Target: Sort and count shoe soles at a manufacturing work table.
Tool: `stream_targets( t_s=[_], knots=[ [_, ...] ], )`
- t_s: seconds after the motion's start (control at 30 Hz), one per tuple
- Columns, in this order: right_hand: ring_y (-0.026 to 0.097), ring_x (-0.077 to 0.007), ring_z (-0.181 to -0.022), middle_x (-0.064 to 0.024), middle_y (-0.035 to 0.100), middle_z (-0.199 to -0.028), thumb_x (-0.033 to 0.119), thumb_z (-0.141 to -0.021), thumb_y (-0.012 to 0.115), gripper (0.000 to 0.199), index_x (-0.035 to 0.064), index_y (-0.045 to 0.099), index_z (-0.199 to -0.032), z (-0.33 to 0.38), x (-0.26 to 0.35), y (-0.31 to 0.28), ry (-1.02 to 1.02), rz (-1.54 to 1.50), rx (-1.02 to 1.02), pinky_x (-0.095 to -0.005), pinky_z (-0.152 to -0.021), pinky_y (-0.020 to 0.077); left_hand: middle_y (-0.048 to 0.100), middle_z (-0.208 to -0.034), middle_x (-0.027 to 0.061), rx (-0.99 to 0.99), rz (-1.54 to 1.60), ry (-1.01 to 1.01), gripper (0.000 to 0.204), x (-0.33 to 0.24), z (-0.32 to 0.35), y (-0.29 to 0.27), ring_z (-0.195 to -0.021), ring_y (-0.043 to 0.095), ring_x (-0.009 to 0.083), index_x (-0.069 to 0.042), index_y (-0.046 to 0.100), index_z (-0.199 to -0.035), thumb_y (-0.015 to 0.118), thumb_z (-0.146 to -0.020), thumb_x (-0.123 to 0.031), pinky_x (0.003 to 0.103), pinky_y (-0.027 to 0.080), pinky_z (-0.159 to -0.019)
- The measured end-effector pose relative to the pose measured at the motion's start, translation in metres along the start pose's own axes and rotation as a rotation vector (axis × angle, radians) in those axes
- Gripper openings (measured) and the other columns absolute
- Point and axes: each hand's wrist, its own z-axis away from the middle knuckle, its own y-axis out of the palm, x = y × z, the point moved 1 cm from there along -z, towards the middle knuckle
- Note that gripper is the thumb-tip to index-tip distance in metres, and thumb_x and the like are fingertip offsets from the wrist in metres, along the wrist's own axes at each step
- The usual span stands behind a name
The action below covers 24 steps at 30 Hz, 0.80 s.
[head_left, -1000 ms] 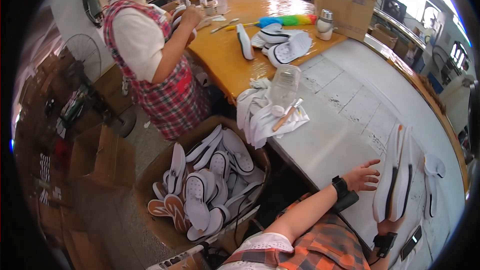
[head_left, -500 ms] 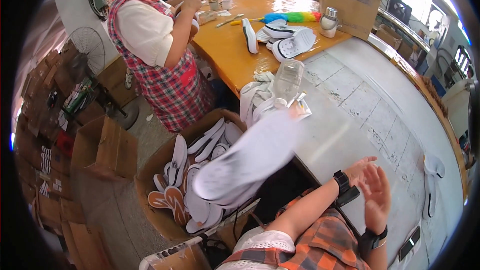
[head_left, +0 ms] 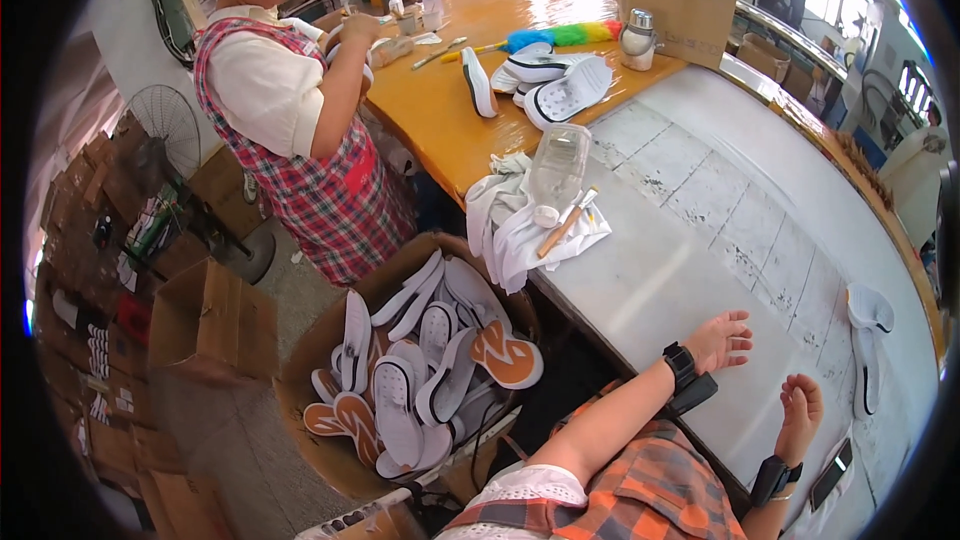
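Over the near part of the white-topped table, my left hand (head_left: pixel 720 342) is held out with its fingers apart and nothing in it. My right hand (head_left: pixel 797 418) is raised to the right of it, empty, with its fingers loosely bent. Beyond that hand, near the table's right edge, lie white shoe soles (head_left: pixel 866 370), the nearest things to it. A cardboard box (head_left: pixel 320 452) at the table's left side holds many white shoe soles (head_left: pixel 395 410). On top of them one sole (head_left: pixel 507 355) shows its orange-and-white underside.
A clear bottle (head_left: pixel 560 165), white cloths (head_left: pixel 500 215) and a wooden-handled tool (head_left: pixel 568 223) lie at the table corner. Soles (head_left: pixel 570 90), a feather duster (head_left: pixel 565 36) and a flask (head_left: pixel 638 40) occupy the orange table. A co-worker (head_left: pixel 290 120) stands left. A phone (head_left: pixel 831 475) lies at right.
The sole that was blurred in mid-air above the box now lies in it, underside up. My right hand has moved right and its fingers have bent more. My left hand's fingers have spread.
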Motion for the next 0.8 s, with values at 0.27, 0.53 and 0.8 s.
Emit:
stream_targets(
  t_s=[0.27, 0.53, 0.8],
  knots=[
    [0.055, -0.0115, -0.079, -0.0058, 0.06, -0.092, 0.005, -0.083, 0.049, 0.016, 0.0014, 0.056, -0.097, -0.04, -0.016, 0.035, 0.076, -0.011, 0.104, -0.0223, -0.071, 0.0434, 0.052, -0.093, 0.0039, -0.021, 0.027, 0.015, 0.032, 0.002, 0.001, -0.005, -0.085, 0.053, 0.0167, -0.014, 0.04, -0.115, 0.049, -0.083, -0.012, 0.037, 0.049, -0.073],
    [0.054, -0.0115, -0.08, -0.0037, 0.058, -0.085, -0.001, -0.08, 0.05, 0.012, -0.0017, 0.056, -0.09, -0.027, -0.065, 0.032, -0.069, 0.323, 0.151, -0.0234, -0.074, 0.043, 0.051, -0.095, 0.0024, 0.016, 0.004, -0.027, 0.033, 0.007, -0.003, -0.004, -0.088, 0.051, 0.0164, -0.015, 0.04, -0.116, 0.049, -0.084, -0.014, 0.036, 0.047, -0.076],
    [0.053, -0.0133, -0.079, -0.0063, 0.056, -0.085, -0.005, -0.077, 0.049, 0.012, -0.0026, 0.054, -0.087, -0.028, -0.06, 0.044, -0.19, 0.426, 0.147, -0.0243, -0.073, 0.0432, 0.051, -0.095, 0.004, 0.003, 0.012, 0.005, 0.034, -0.002, -0.004, -0.002, -0.09, 0.051, 0.0176, -0.013, 0.039, -0.116, 0.049, -0.084, -0.013, 0.037, 0.046, -0.077]
  ],
)
